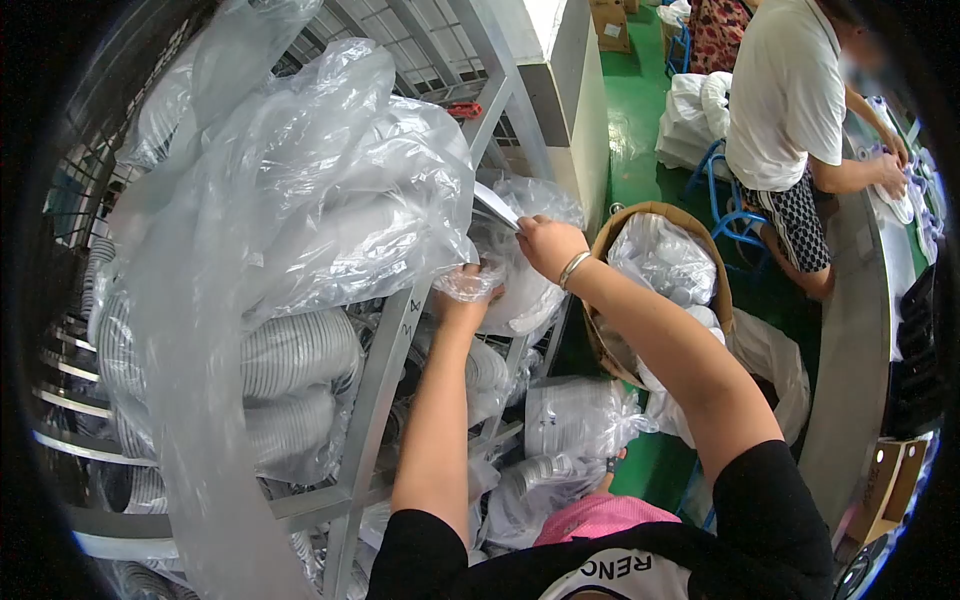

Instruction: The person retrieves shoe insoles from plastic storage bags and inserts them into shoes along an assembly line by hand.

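My left hand (466, 297) is closed on the gathered edge of a clear plastic bag (340, 215), and some of its fingers are hidden by the film. The bag is large and crumpled, with pale things inside, and lies on top of a metal rack. My right hand (553, 245) pinches the end of a thin, flat white piece (496, 206) with a grey edge. The far part of that piece goes behind the bag, so its full shape is hidden. Another clear bag (525, 295) with white contents hangs just below both hands.
The grey metal rack (372, 400) holds bagged stacks of round, ribbed parts (300, 355). A round carton (605, 240) with bagged white pieces stands to the right. A seated co-worker (785, 95) handles parts at a long bench (850, 300). Blue stools (715, 190) stand on the green floor.
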Tool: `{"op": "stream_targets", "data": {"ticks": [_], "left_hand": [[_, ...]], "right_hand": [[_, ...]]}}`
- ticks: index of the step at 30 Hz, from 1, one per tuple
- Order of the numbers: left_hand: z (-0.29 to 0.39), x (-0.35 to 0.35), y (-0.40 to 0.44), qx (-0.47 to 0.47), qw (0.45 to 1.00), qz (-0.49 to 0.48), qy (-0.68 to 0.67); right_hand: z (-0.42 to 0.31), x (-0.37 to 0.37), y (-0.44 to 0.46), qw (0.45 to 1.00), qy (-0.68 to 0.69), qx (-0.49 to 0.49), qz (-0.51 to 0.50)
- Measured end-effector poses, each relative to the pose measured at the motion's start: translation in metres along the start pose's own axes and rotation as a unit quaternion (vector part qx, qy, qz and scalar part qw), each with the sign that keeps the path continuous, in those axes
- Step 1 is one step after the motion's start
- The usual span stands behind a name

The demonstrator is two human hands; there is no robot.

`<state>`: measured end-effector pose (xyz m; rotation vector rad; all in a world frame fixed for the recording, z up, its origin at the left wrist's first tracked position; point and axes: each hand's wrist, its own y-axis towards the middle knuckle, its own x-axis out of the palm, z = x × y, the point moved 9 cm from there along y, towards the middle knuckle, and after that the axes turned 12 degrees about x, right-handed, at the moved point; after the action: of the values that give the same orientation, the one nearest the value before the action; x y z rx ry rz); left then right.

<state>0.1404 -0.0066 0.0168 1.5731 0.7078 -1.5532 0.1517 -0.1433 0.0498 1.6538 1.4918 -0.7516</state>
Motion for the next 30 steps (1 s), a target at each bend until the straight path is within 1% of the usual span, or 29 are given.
{"op": "stream_targets", "data": {"ticks": [1,2,3,4,5,6,7,9,11,12,13,14,15,16,17,18,19,21,22,23,25,27,28,29,30], "left_hand": [[0.000,0.005,0.000,0.014,0.999,-0.042,0.000],[0.012,-0.017,-0.006,0.053,0.993,0.083,0.072],[0.023,-0.029,-0.008,0.053,0.992,0.083,0.073],[0.009,-0.044,-0.016,-0.080,0.990,0.113,0.036],[-0.008,-0.051,-0.032,-0.211,0.967,0.141,-0.002],[-0.004,-0.075,-0.049,-0.181,0.933,0.310,-0.031],[-0.005,-0.087,-0.060,-0.184,0.912,0.366,0.002],[0.001,-0.102,-0.084,-0.170,0.866,0.462,-0.082],[0.025,-0.114,-0.098,-0.205,0.867,0.423,-0.166],[0.036,-0.120,-0.107,-0.143,0.828,0.496,-0.221],[0.030,-0.106,-0.121,-0.179,0.799,0.496,-0.288],[0.026,-0.097,-0.137,-0.202,0.726,0.552,-0.358],[0.025,-0.089,-0.151,-0.225,0.642,0.599,-0.423],[0.024,-0.089,-0.157,-0.225,0.643,0.598,-0.423],[0.014,-0.070,-0.165,-0.246,0.513,0.608,-0.554],[0.013,-0.049,-0.169,-0.261,0.364,0.599,-0.664],[0.015,-0.048,-0.175,-0.265,0.363,0.600,-0.662],[0.028,-0.035,-0.169,-0.287,0.286,0.536,-0.740],[0.039,-0.033,-0.167,-0.292,0.273,0.498,-0.769],[0.044,-0.030,-0.173,-0.291,0.273,0.498,-0.770],[0.082,0.002,-0.175,-0.381,0.333,0.257,-0.823],[0.079,0.010,-0.188,-0.399,0.459,0.211,-0.765],[0.081,0.007,-0.192,-0.404,0.477,0.211,-0.752],[0.084,0.002,-0.195,-0.404,0.477,0.212,-0.752],[0.084,-0.012,-0.194,-0.373,0.441,0.262,-0.773]], "right_hand": [[0.000,0.000,-0.001,1.000,0.013,0.002,-0.001],[0.000,-0.001,0.000,1.000,0.014,0.001,-0.001],[0.000,-0.002,0.000,1.000,0.020,0.010,-0.010],[0.001,-0.002,0.002,0.999,0.027,0.020,-0.018],[0.001,-0.003,0.003,0.999,0.028,0.020,-0.016],[0.000,-0.003,0.003,0.999,0.032,0.016,-0.014],[-0.001,-0.002,0.004,0.999,0.035,0.011,-0.012],[0.000,0.003,0.006,0.999,0.033,0.016,-0.008],[0.000,0.008,0.009,0.999,0.032,0.023,-0.005],[0.000,0.009,0.011,0.998,0.051,0.025,0.002],[0.000,0.007,0.012,0.997,0.069,0.027,0.009],[0.001,0.006,0.015,0.997,0.069,0.029,0.012],[0.002,0.004,0.017,0.993,0.108,0.036,0.022],[0.003,0.002,0.017,0.988,0.148,0.043,0.030],[0.003,0.004,0.016,0.987,0.149,0.044,0.029],[0.007,0.006,0.015,0.981,0.180,0.064,0.027],[0.010,0.009,0.013,0.974,0.210,0.083,0.025],[0.009,0.015,0.010,0.971,0.223,0.089,0.017],[0.009,0.017,0.009,0.967,0.236,0.096,0.010],[0.009,0.018,0.006,0.967,0.235,0.095,0.011],[0.008,0.017,0.001,0.959,0.262,0.109,0.005],[0.010,0.026,0.001,0.956,0.273,0.107,0.000],[0.011,0.027,0.002,0.958,0.271,0.089,0.007],[0.012,0.028,0.003,0.961,0.268,0.072,0.014],[0.015,0.028,0.003,0.960,0.264,0.087,-0.019]]}}
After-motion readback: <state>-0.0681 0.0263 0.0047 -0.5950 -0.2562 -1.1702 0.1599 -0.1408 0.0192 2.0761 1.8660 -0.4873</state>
